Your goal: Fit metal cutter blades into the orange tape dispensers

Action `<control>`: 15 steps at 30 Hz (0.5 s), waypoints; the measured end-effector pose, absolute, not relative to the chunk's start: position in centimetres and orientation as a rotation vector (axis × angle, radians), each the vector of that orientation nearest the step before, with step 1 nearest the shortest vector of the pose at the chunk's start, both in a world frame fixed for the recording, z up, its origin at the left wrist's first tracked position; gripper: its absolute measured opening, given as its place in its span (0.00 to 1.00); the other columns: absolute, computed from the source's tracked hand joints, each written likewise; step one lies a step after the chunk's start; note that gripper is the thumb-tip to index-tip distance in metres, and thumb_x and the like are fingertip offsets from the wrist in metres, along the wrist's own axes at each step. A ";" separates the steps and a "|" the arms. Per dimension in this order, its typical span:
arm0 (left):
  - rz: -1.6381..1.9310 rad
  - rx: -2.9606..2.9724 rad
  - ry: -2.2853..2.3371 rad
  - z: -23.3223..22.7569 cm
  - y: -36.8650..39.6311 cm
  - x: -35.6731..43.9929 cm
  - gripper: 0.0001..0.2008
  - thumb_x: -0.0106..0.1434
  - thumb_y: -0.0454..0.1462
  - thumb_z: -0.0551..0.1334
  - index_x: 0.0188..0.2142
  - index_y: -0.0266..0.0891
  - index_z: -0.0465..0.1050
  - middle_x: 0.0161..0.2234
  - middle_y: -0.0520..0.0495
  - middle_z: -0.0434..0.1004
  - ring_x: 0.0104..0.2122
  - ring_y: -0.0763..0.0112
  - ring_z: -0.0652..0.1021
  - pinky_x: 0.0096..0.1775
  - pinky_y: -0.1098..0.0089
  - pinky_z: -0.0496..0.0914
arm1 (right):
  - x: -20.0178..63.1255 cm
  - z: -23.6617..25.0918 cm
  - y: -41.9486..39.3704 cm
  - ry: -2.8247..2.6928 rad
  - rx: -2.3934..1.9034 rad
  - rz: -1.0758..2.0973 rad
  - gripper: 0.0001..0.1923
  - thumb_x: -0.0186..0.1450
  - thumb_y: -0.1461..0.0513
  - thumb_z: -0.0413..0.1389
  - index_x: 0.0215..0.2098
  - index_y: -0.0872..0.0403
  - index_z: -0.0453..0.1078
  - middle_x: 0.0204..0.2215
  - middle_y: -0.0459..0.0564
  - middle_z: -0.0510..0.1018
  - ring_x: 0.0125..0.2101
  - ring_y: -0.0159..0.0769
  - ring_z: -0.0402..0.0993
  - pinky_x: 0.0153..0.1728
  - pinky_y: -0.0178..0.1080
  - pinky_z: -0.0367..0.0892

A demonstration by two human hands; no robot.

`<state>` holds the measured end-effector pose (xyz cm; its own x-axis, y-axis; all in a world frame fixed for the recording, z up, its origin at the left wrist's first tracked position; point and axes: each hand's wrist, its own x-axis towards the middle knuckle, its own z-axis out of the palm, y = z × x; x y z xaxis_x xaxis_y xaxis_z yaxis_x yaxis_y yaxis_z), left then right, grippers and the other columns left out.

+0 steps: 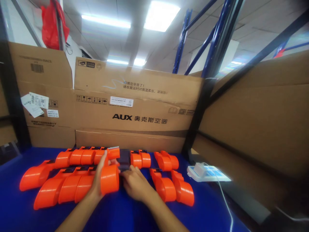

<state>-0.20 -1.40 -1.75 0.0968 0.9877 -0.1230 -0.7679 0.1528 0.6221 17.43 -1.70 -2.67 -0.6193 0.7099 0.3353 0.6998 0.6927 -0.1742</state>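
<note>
My left hand [98, 180] is wrapped round an orange cylindrical plastic part [109, 179], holding it up above the blue table surface [106, 216]. Close to its right side is my right hand [136, 183], fingers curled together near a dark box-like object [124, 158]. What those fingertips hold, if anything, is hidden. More orange parts [66, 187] of the same kind lie in two rows at the left, several with dark pieces on top. Others, such as this orange part [166, 188], lie to the right of my hands.
Cardboard panels [140, 106] stand along the back of the table, with another cardboard sheet [256, 125] at the right. A white power strip [209, 173] with a plug and cable sits at the right edge. Blue rack posts [182, 42] rise behind.
</note>
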 end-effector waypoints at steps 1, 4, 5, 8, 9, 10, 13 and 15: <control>1.366 0.455 0.588 -1.8 -1.4 -0.2 0.22 0.57 0.54 0.66 0.32 0.36 0.72 0.22 0.49 0.77 0.18 0.68 0.78 0.20 0.71 0.71 | 17.5 -2.8 -1.6 -2.514 -1.113 0.035 0.10 0.64 0.67 0.53 0.43 0.54 0.72 0.39 0.52 0.78 0.42 0.42 0.68 0.42 0.39 0.59; 1.332 0.472 0.600 -2.0 -1.4 -0.2 0.23 0.56 0.55 0.66 0.31 0.36 0.72 0.21 0.49 0.76 0.18 0.67 0.77 0.20 0.71 0.71 | 17.3 -3.0 -1.4 -2.489 -1.138 0.046 0.09 0.65 0.63 0.55 0.44 0.54 0.70 0.39 0.53 0.77 0.42 0.42 0.69 0.43 0.39 0.60; 1.319 0.492 0.602 -2.0 -1.4 -0.2 0.23 0.56 0.55 0.65 0.31 0.36 0.72 0.20 0.48 0.76 0.18 0.67 0.77 0.20 0.71 0.71 | 17.2 -3.0 -1.3 -2.483 -1.147 0.055 0.10 0.65 0.62 0.56 0.45 0.54 0.70 0.40 0.53 0.77 0.42 0.42 0.69 0.43 0.39 0.61; 1.300 0.574 0.622 -2.2 -1.2 -0.1 0.24 0.57 0.56 0.64 0.29 0.35 0.73 0.20 0.48 0.76 0.18 0.67 0.77 0.21 0.71 0.71 | 16.8 -3.1 -1.4 -2.463 -1.195 0.093 0.14 0.64 0.63 0.58 0.48 0.54 0.68 0.42 0.53 0.76 0.44 0.42 0.70 0.44 0.39 0.62; 1.307 0.597 0.641 -2.2 -1.1 -0.1 0.25 0.57 0.56 0.64 0.29 0.35 0.73 0.20 0.48 0.76 0.19 0.68 0.77 0.21 0.72 0.70 | 16.7 -3.1 -1.4 -2.454 -1.222 0.107 0.14 0.63 0.64 0.57 0.48 0.54 0.68 0.42 0.54 0.76 0.44 0.42 0.71 0.44 0.38 0.62; 1.320 0.617 0.670 -2.3 -1.0 0.0 0.25 0.57 0.56 0.65 0.29 0.34 0.73 0.21 0.48 0.76 0.19 0.68 0.77 0.21 0.73 0.70 | 16.7 -3.1 -1.5 -2.444 -1.250 0.121 0.14 0.63 0.65 0.57 0.48 0.54 0.68 0.42 0.54 0.76 0.44 0.42 0.71 0.43 0.38 0.63; 1.381 0.675 0.758 -2.2 -0.7 0.2 0.24 0.55 0.56 0.66 0.27 0.35 0.73 0.21 0.49 0.76 0.20 0.68 0.78 0.21 0.74 0.69 | 17.1 -3.1 -1.6 -2.387 -1.301 0.160 0.14 0.62 0.68 0.55 0.46 0.54 0.68 0.42 0.54 0.76 0.42 0.40 0.73 0.41 0.36 0.64; 1.407 0.678 0.775 -2.1 -0.7 0.4 0.24 0.53 0.55 0.67 0.27 0.35 0.72 0.22 0.49 0.77 0.19 0.68 0.78 0.21 0.73 0.68 | 17.5 -3.0 -1.5 -2.303 -1.258 0.171 0.13 0.61 0.69 0.54 0.45 0.54 0.69 0.41 0.52 0.76 0.41 0.39 0.73 0.40 0.36 0.65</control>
<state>0.39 -0.66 -2.06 0.0051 0.9976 -0.0695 -0.5925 0.0590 0.8034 17.50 -1.52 -3.02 -0.4435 0.8161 0.3705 0.7524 0.5637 -0.3409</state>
